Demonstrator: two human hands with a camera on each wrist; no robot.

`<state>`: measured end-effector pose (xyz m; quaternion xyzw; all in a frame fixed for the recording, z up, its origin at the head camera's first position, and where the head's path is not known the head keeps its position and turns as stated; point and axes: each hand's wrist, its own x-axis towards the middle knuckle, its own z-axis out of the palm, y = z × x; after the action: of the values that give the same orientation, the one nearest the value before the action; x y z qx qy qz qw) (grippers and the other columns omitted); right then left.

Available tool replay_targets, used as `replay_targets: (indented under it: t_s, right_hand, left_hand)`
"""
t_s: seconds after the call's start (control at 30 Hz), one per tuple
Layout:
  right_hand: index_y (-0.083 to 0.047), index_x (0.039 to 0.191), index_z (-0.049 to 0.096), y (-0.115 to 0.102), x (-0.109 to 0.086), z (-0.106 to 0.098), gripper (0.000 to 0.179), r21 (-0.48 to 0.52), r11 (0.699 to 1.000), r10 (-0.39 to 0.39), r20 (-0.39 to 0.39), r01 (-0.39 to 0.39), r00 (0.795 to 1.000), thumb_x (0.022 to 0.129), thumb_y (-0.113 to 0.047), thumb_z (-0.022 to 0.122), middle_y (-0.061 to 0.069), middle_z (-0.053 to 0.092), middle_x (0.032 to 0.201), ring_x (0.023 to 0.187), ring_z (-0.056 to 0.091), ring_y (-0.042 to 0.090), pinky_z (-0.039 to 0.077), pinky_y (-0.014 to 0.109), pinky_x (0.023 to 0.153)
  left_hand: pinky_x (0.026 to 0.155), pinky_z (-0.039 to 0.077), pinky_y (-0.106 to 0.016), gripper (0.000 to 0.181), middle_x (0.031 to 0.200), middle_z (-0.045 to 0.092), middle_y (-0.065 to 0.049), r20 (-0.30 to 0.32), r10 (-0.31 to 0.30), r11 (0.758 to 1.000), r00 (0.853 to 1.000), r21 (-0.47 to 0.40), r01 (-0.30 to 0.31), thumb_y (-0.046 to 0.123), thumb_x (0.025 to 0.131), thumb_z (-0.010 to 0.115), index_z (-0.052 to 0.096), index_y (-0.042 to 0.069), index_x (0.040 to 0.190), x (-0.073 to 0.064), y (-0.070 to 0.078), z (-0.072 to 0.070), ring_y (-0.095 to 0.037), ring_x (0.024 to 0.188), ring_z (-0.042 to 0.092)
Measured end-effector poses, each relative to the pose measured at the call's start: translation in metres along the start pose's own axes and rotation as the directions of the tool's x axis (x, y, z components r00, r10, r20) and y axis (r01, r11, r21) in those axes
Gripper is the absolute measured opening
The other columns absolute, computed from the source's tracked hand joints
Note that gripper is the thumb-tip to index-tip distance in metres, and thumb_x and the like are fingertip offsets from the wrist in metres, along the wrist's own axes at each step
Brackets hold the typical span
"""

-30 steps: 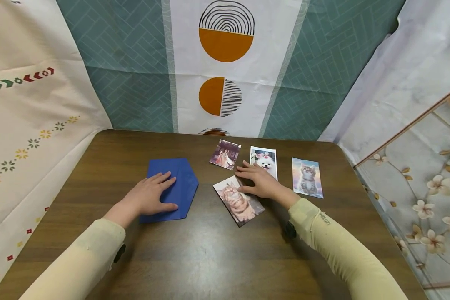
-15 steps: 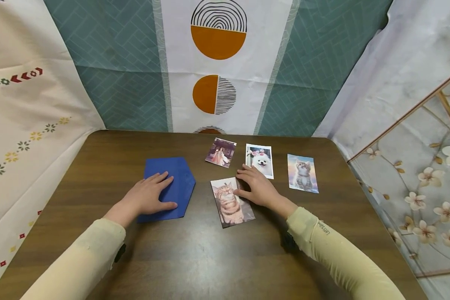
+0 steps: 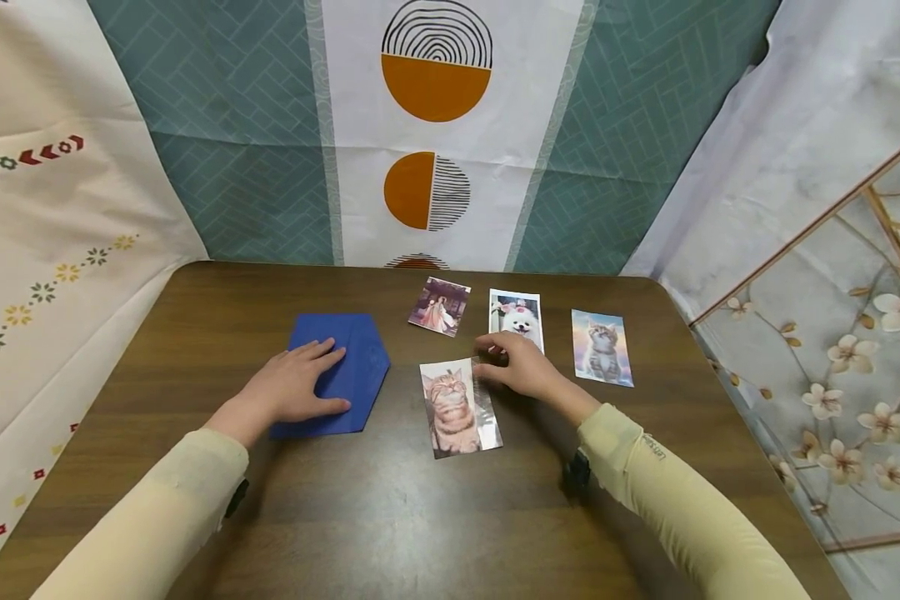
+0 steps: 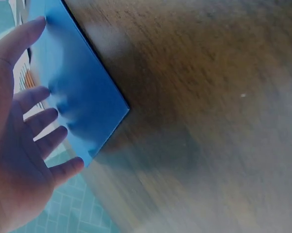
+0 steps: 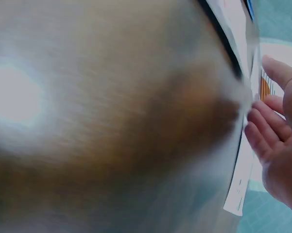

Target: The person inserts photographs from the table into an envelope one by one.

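My left hand (image 3: 296, 383) lies with spread fingers on a blue folder-like sheet (image 3: 367, 367) with a pointed right side. In the left wrist view, its fingertips touch the blue surface (image 4: 97, 107). At mid-table, an orange cat picture (image 3: 450, 417) lies beside a glossy, see-through strip (image 3: 486, 417) that catches white glare. My right hand (image 3: 521, 364) is at the strip's upper right corner, fingers bent and thumb touching it. Thumb and fingers stand apart in the right wrist view, near the edge of a thin white card (image 5: 238, 184).
Behind the right hand lies a white dog picture (image 3: 516, 312). A picture of robed figures (image 3: 439, 306) is to its left, and a kitten picture (image 3: 602, 346) to its right. Patterned cloths hang round the brown wooden table (image 3: 390, 517).
The orange cat picture has turned straighter and shifted slightly left. My right hand's fingers have drawn in, and glare shows on the strip. The left hand stays on the blue sheet.
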<state>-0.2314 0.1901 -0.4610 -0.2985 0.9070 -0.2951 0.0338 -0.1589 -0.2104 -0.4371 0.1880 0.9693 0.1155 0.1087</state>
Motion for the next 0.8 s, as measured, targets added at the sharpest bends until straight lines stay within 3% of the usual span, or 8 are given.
replay_targets:
  t_s: [0.23, 0.43, 0.8]
  right_hand:
    - [0.002, 0.129, 0.073, 0.002, 0.012, -0.008, 0.043, 0.069, 0.995, 0.062, 0.092, -0.068, 0.994, 0.094, -0.02, 0.084, 0.015, 0.076, 0.118, 0.105, 0.073, 0.03, 0.058, 0.046, 0.094]
    - [0.003, 0.121, 0.075, 0.002, 0.018, -0.006, 0.04, 0.044, 0.999, -0.016, 0.106, 0.011, 0.994, 0.09, -0.019, 0.087, 0.013, 0.076, 0.105, 0.096, 0.073, 0.027, 0.06, 0.041, 0.087]
    - [-0.002, 0.105, 0.077, 0.003, 0.016, -0.003, 0.029, -0.039, 0.998, -0.036, 0.089, 0.039, 0.995, 0.086, -0.02, 0.091, 0.006, 0.074, 0.093, 0.086, 0.069, 0.019, 0.057, 0.038, 0.083]
  left_hand:
    - [0.118, 0.026, -0.075, 0.107, 0.168, 0.03, -0.033, -0.035, -0.119, 0.993, 0.992, -0.009, 0.119, 0.067, 0.093, 0.07, 0.034, -0.003, 0.165, -0.008, 0.006, 0.002, -0.056, 0.155, 0.028]
    - [0.116, 0.024, -0.079, 0.114, 0.167, 0.023, -0.04, -0.034, -0.257, 0.966, 0.966, -0.026, 0.256, 0.071, 0.094, 0.064, 0.025, -0.01, 0.165, -0.012, 0.013, 0.004, -0.06, 0.154, 0.024]
    - [0.114, 0.032, -0.076, 0.117, 0.162, 0.022, -0.047, -0.046, -0.385, 0.923, 0.922, -0.045, 0.383, 0.072, 0.097, 0.058, 0.024, -0.022, 0.158, -0.011, 0.02, 0.016, -0.062, 0.15, 0.026]
